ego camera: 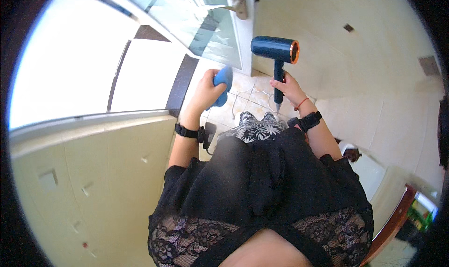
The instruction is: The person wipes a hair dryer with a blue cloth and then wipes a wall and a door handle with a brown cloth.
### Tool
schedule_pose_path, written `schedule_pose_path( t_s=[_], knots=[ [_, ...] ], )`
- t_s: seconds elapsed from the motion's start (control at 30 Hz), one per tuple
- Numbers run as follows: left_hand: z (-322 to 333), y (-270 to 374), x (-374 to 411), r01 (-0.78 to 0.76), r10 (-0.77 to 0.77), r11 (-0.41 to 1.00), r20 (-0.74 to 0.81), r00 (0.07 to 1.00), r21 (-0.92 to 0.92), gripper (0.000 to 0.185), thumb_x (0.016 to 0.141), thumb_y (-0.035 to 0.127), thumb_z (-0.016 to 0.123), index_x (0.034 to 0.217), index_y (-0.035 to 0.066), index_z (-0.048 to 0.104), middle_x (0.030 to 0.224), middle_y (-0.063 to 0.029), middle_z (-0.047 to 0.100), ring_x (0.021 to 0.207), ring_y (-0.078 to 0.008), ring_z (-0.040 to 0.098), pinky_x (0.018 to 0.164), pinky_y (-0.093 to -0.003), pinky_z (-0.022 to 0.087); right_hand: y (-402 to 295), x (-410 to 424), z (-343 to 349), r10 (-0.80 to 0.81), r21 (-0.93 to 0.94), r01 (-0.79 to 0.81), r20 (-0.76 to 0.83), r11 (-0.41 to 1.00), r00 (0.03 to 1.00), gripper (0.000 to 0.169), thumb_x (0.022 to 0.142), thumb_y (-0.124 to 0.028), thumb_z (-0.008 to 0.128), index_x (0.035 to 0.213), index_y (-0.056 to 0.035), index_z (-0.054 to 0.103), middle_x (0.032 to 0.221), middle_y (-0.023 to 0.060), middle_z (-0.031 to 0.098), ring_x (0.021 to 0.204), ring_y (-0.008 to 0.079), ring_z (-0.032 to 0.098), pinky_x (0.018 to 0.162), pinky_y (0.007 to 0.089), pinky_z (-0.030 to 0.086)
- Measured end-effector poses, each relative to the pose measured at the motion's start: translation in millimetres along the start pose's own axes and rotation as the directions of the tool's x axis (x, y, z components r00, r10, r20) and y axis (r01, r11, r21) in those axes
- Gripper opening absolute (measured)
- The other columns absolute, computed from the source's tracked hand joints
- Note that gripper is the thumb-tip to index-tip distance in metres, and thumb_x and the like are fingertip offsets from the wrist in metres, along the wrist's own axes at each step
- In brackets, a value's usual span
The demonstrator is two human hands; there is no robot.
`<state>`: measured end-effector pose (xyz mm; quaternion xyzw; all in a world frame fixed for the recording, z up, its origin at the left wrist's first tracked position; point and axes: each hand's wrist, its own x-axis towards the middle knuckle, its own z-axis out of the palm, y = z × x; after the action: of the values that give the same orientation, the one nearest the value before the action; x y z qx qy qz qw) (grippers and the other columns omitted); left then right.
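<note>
My left hand (211,91) grips a folded blue cloth (223,85), held out in front of me near the window side. In my right hand (289,88) is a dark blue hair dryer (273,49) with a copper-coloured rim, gripped by its handle and held upright with its barrel on top. The cloth and the dryer are apart. A pale cord (259,90) lies in loops on the tiled floor below, between my hands.
A white-framed glass door (245,39) with a metal handle stands open ahead. At the left are a bright window and its sill (91,130). A tiled wall (350,56) runs along the right, with a white basin-like fixture (368,172) and a reddish-brown wooden edge (393,221) lower down.
</note>
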<state>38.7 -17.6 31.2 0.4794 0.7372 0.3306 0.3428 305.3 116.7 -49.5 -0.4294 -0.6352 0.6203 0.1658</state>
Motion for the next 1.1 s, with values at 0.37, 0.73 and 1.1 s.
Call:
schedule_pose_path(
  t_s=[0.37,0.73,1.1],
  knots=[
    [34.4,-43.8,82.0,0.171,-0.055,0.950,0.399,0.915,-0.262,0.041,0.088,0.030,0.069,0.115,0.000,0.059,0.094,-0.0101,0.066,0.081,-0.0168,0.063,0.073,-0.0293,0.051,28.9,-59.4,9.7,0.316,0.619,-0.093,-0.261,0.780,0.912,0.019,0.092,-0.024,0.062,0.094,-0.0086,0.051,0.068,-0.0004,0.052,0.053,0.0099,0.052,0.049,0.0252,0.046],
    [120.3,28.7,85.3,-0.007,0.320,0.927,0.781,0.536,-0.374,0.045,0.082,0.008,0.067,0.126,0.004,0.056,0.124,-0.0090,0.057,0.112,-0.0159,0.054,0.090,-0.0286,0.046,-9.5,-46.0,-34.0,0.097,0.785,0.339,-0.448,0.518,0.889,0.061,0.094,-0.050,0.054,0.144,-0.0208,0.034,0.089,0.0027,0.055,0.073,0.0133,0.056,0.068,0.0300,0.049],
    [172.3,-72.9,113.0,-0.519,-0.012,0.804,0.880,0.476,0.292,0.031,0.084,0.030,0.064,0.101,0.004,0.063,0.096,-0.0160,0.067,0.092,-0.0310,0.062,0.080,-0.0409,0.047,-49.6,-37.8,-93.1,-0.007,0.691,0.167,-0.228,0.704,0.974,0.055,0.094,-0.050,0.055,0.133,-0.0129,0.043,0.072,-0.0012,0.050,0.054,0.0062,0.047,0.050,0.0219,0.040]
  ],
)
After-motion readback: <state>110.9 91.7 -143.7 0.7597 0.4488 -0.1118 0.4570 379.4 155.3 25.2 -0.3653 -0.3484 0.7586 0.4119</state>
